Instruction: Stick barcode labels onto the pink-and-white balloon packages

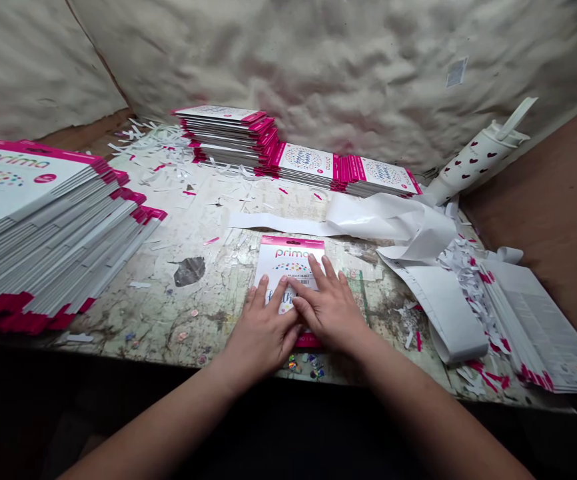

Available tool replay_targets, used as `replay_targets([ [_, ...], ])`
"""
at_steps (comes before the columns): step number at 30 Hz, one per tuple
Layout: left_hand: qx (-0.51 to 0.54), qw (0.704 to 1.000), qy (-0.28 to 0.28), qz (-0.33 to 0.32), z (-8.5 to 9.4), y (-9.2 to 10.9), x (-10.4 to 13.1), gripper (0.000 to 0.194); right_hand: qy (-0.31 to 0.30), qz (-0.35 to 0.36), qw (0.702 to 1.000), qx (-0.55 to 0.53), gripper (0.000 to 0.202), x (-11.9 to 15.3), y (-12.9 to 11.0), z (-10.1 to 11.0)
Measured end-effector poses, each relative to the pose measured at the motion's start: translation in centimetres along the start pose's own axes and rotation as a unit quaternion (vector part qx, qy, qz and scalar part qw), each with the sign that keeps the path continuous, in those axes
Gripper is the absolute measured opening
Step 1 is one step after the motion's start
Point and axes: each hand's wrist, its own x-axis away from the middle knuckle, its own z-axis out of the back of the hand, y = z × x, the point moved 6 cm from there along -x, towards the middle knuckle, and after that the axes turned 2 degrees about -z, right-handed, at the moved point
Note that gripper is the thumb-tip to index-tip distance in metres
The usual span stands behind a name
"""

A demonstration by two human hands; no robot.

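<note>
A flat white and pink printed packet (288,257), marked "prima", lies on the worn table (188,213) right in front of me. My left hand (264,328) rests on the packet's lower left part, its fingers stretched out. On the right side of the same packet lies my right hand (333,303), fingers spread, its thumb close to the left hand's fingers. Both hands cover much of the lower half of the packet. Part of a printed barcode label shows between the fingertips.
Tall stacks of similar packets stand at left (43,233) and at the back (228,140). A long white paper strip (393,223) curls across the right side. Beyond it are paper scraps (458,267), more flat packets (543,320) and a tilted heart-patterned tumbler (476,160) with a straw.
</note>
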Motion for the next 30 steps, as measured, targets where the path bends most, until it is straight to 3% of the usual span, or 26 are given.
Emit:
replay_targets([
  [4, 0.022, 0.999, -0.023, 0.000, -0.1, -0.7, 0.0, 0.045, -0.020, -0.095, 0.995, 0.036, 0.057, 1.5, 2.2, -1.9],
  [7, 0.035, 0.994, -0.011, 0.100, 0.4, -3.4, 0.0, 0.056, -0.026, -0.148, 0.989, 0.004, 0.069, 2.1, 3.6, -2.6],
  [10, 0.044, 0.974, 0.009, 0.224, 1.1, -5.5, 0.3, 0.059, -0.015, -0.149, 0.983, -0.107, 0.063, 2.4, 3.5, -2.7],
  [12, 0.120, 0.970, 0.019, 0.211, 1.6, -5.0, 0.2, 0.050, 0.010, -0.126, 0.961, -0.246, 0.056, 2.5, 2.9, -2.1],
  [14, 0.231, 0.957, 0.064, 0.166, 2.6, -4.0, -0.2, 0.045, 0.027, -0.101, 0.894, -0.436, 0.046, 2.4, 2.1, -1.2],
  [16, 0.293, 0.941, 0.107, 0.130, 3.4, -3.4, -0.7, 0.050, 0.002, -0.116, 0.786, -0.607, 0.043, 2.1, 1.6, -1.0],
  [18, 0.297, 0.940, 0.115, 0.121, 3.5, -3.5, -1.0, 0.053, -0.046, -0.174, 0.680, -0.710, 0.049, 1.5, 1.3, -1.5],
  [20, 0.284, 0.945, 0.106, 0.127, 3.3, -3.9, -1.1, 0.049, -0.087, -0.220, 0.615, -0.752, 0.049, 0.7, 0.9, -2.4],
  [22, 0.270, 0.950, 0.094, 0.125, 3.3, -3.6, -0.8, 0.044, -0.112, -0.227, 0.603, -0.756, 0.042, -0.3, 0.3, -3.1],
  [25, 0.182, 0.975, 0.061, 0.112, 4.4, -1.6, -0.1, 0.049, -0.107, -0.210, 0.627, -0.742, 0.038, -1.6, -0.8, -3.0],
  [28, 0.040, 0.993, 0.064, 0.093, 6.7, 0.5, 0.4, 0.068, -0.003, -0.162, 0.637, -0.754, 0.042, -2.1, -2.0, -0.1],
  [30, -0.048, 0.991, 0.095, 0.076, 9.0, 1.0, 0.6, 0.063, 0.039, -0.098, 0.635, -0.765, 0.045, -2.1, -3.2, 2.4],
])
